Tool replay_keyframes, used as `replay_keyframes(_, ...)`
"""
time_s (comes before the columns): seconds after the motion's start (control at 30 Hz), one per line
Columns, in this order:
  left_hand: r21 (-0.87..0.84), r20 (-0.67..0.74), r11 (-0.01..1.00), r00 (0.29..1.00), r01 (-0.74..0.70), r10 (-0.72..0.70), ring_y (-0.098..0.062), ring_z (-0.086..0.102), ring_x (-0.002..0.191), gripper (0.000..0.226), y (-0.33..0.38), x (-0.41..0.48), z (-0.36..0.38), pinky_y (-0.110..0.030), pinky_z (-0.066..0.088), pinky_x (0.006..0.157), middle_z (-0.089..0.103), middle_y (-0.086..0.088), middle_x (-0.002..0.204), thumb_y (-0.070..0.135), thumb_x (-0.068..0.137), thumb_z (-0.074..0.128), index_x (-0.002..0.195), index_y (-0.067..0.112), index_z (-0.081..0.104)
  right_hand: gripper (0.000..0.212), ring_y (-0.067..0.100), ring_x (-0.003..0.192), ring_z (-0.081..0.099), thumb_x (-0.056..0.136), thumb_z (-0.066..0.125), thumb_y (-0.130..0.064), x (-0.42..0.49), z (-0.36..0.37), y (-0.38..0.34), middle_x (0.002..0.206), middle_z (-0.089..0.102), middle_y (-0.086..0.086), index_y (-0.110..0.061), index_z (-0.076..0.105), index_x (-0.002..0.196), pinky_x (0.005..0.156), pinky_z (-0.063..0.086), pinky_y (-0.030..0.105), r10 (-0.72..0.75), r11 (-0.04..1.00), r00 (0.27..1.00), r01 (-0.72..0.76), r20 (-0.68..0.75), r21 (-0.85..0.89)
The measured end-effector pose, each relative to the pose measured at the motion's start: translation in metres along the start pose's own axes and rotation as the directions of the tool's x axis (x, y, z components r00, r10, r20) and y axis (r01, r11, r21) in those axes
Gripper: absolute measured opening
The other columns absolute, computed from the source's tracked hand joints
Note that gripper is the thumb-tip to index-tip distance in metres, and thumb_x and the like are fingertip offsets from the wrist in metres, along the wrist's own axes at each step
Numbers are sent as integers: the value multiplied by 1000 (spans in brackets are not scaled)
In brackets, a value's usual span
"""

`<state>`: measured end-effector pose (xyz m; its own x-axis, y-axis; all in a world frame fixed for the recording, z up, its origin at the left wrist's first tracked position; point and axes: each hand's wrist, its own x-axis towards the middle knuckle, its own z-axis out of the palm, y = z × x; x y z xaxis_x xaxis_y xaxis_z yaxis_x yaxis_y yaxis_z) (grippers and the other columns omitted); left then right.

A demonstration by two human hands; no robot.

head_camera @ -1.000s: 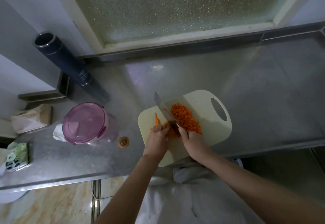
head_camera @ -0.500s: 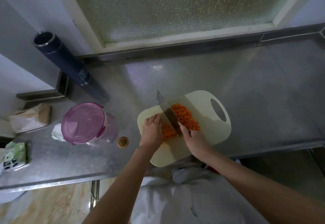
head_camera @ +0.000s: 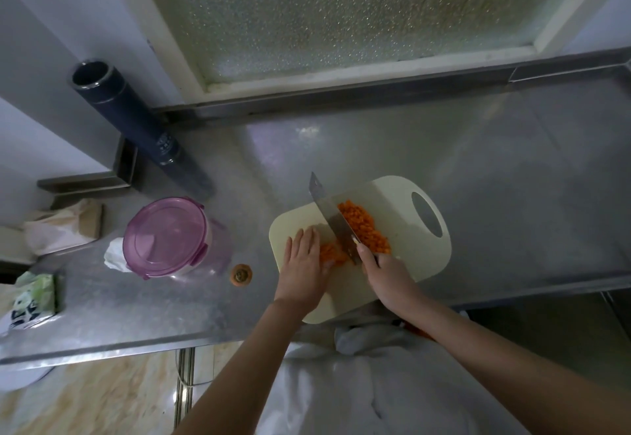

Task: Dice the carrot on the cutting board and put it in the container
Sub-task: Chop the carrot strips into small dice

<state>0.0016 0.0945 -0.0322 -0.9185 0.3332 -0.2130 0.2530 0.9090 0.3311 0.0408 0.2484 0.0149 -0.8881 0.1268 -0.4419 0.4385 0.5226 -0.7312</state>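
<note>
A cream cutting board (head_camera: 399,195) with a handle hole lies on the steel counter. Diced carrot (head_camera: 363,228) is heaped to the right of a cleaver (head_camera: 327,211); a smaller orange heap (head_camera: 333,254) lies to its left. My right hand (head_camera: 386,277) grips the cleaver's handle, the blade standing on the board between the heaps. My left hand (head_camera: 302,264) lies flat with straight fingers on the board, touching the small heap. The container (head_camera: 170,236), clear with a purple lid on it, stands left of the board.
A carrot end (head_camera: 241,275) lies on the counter between container and board. A dark tall cylinder (head_camera: 133,120) stands at the back left. Crumpled paper (head_camera: 116,253), a bag (head_camera: 65,226) and a green packet (head_camera: 32,298) lie at the left. The counter's front edge (head_camera: 102,349) is near.
My left hand has gone from pinching carrot strips to lying flat beside the small heap. The cleaver has shifted slightly, staying on the board.
</note>
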Motion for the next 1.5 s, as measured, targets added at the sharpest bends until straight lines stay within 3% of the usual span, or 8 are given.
replay_keyframes(0.33, -163, -125, 984, 991, -69, 49, -30, 43, 119, 42, 6, -9, 13, -37, 33, 108, 50, -14, 125, 11, 92, 52, 132, 0, 47, 55, 18, 52, 44, 98, 30, -46, -17, -1, 6, 54, 42, 3, -11, 42, 58, 57, 36, 31, 12, 999, 1000, -11, 26, -52)
replay_keyframes(0.53, -263, -222, 964, 975, -29, -31, -33, 57, 94, 21, 8, -4, 15, -39, 50, 85, 65, -15, 97, -2, 84, 58, 101, -1, 68, 52, 18, 59, 47, 99, 29, -45, -23, 7, 6, 61, 47, 3, -13, 45, 62, 57, 34, 29, 31, 989, 999, -28, 17, -146)
replay_keyframes(0.67, -278, -259, 960, 965, -34, -40, -30, 63, 74, 16, 10, -4, 14, -27, 44, 69, 65, -13, 79, 0, 73, 56, 82, 0, 70, 51, 21, 63, 51, 99, 26, -46, -22, 21, 12, 63, 49, 2, -14, 45, 64, 53, 33, 27, 64, 983, 998, -61, 11, -174)
replay_keyframes(0.87, -255, -217, 965, 976, -60, 4, -28, 65, 71, 23, 9, -4, 11, -27, 54, 56, 65, -10, 76, -6, 65, 61, 84, 3, 72, 54, 24, 65, 56, 99, 25, -46, -18, 32, 11, 60, 51, 3, -10, 51, 68, 57, 34, 27, 63, 978, 998, -65, -14, -199)
replay_keyframes(1.0, -302, -162, 952, 987, -42, -8, -33, 63, 83, 26, 9, -5, 10, -34, 55, 67, 66, -16, 88, 2, 74, 57, 96, 0, 71, 55, 29, 70, 60, 99, 26, -46, -4, 33, 4, 71, 61, 11, -6, 60, 81, 56, 38, 31, 15, 979, 999, -22, -38, -205)
replay_keyframes(1.13, -325, -185, 945, 982, -22, -41, -32, 62, 77, 17, 10, -5, 9, -30, 52, 65, 66, -14, 80, -1, 71, 60, 83, 0, 72, 56, 35, 83, 62, 99, 29, -44, 7, 28, 0, 84, 66, 20, -1, 64, 90, 71, 45, 37, -7, 988, 997, -4, -71, -152)
replay_keyframes(1.3, -339, -217, 941, 974, -15, -63, -30, 57, 87, 11, 6, -1, 13, -26, 36, 80, 66, -14, 84, 3, 79, 65, 87, 2, 73, 51, 33, 78, 60, 100, 29, -43, 2, 17, 2, 70, 57, 13, -9, 60, 79, 66, 39, 30, 49, 994, 996, -56, -72, -97)
replay_keyframes(1.5, -375, -209, 926, 977, -43, -39, -33, 53, 92, 13, 3, -2, 8, -23, 33, 80, 65, -15, 89, 7, 83, 65, 92, 1, 71, 55, 17, 54, 44, 99, 28, -45, -9, 3, -3, 56, 45, 3, -15, 41, 55, 53, 33, 30, 70, 991, 997, -72, -23, -116)
